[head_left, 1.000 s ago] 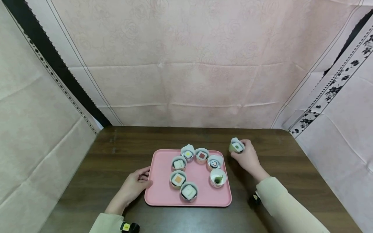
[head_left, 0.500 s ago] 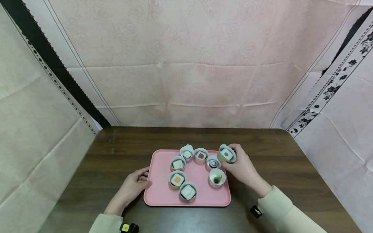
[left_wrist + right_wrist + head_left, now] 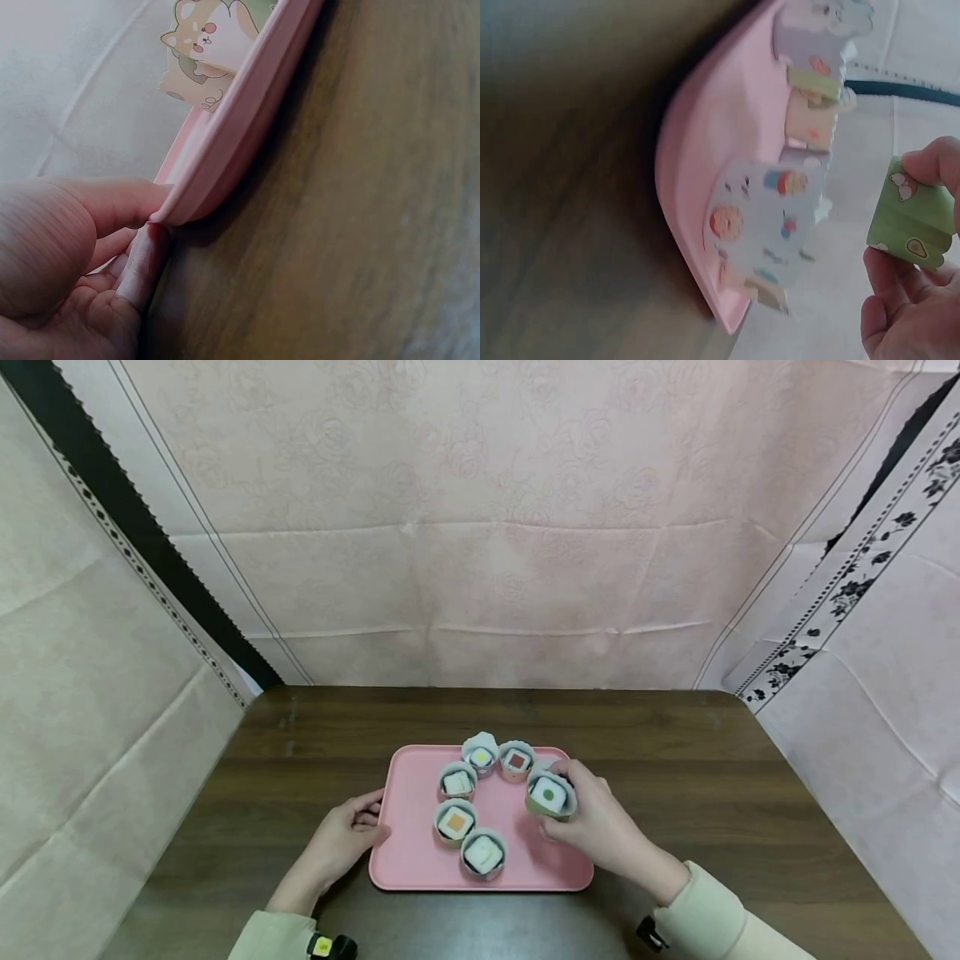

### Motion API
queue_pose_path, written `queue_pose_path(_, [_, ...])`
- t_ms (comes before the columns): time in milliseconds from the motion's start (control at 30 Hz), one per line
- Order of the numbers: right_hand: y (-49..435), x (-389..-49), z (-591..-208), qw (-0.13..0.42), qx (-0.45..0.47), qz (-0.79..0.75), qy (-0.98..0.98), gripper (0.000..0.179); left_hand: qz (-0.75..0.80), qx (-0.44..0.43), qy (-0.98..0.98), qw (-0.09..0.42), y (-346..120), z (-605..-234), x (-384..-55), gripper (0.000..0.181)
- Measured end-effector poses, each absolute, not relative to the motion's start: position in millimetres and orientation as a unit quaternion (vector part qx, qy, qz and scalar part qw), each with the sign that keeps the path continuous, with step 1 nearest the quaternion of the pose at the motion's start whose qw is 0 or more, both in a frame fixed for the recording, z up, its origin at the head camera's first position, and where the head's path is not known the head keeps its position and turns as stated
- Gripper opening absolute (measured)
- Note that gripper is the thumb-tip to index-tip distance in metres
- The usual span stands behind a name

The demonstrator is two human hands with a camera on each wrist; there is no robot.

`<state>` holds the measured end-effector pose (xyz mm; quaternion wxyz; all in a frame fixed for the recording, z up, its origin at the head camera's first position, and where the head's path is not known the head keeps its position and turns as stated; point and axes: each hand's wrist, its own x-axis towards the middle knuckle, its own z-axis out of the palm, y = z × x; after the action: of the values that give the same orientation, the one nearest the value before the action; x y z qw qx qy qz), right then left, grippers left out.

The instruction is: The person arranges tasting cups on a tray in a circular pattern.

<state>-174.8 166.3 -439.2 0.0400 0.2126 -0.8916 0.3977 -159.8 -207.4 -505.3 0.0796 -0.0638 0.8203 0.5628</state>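
Note:
My left hand pinches the left rim of a pink tray, thumb above and fingers beneath in the left wrist view. My right hand grips a green paper baking cup with avocado prints. In the head view this green cup is over the tray's right part, raised above it as the right wrist view shows. Inside it lies a white square piece with a green dot. The green cup and right hand hide the cups behind them in the head view.
Several printed paper cups stand on the tray, among them one with a red-centred piece, one with an orange-centred piece and one with a plain white piece. Beneath the tray is a dark wooden table; pale cloth hangs behind it.
My right hand has carried the green cup leftward and nearer, from beyond the tray's right edge to over its right part. The left hand has kept its hold on the rim.

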Motion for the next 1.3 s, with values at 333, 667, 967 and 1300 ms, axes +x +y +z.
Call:
queue_pose_path(333, [152.0,-163.0,-453.3,0.012,0.256,0.363,-0.896,0.057,0.561,-0.066,0.822,0.077,-207.8,-508.5,-162.1,0.058])
queue_pose_path(667, [149.2,-159.8,-458.2,0.015,0.294,0.321,-0.900,0.053,0.563,-0.059,0.821,0.074,-208.7,-505.8,-160.4,0.058])
queue_pose_path(967, [146.3,-162.3,-467.0,0.045,0.317,0.276,-0.906,0.050,0.562,-0.062,0.821,0.075,-209.5,-506.8,-162.1,0.058])
queue_pose_path(1300, [148.0,-167.4,-470.7,0.003,0.308,0.245,-0.920,0.050,0.559,-0.067,0.823,0.076,-207.7,-506.8,-162.1,0.058])
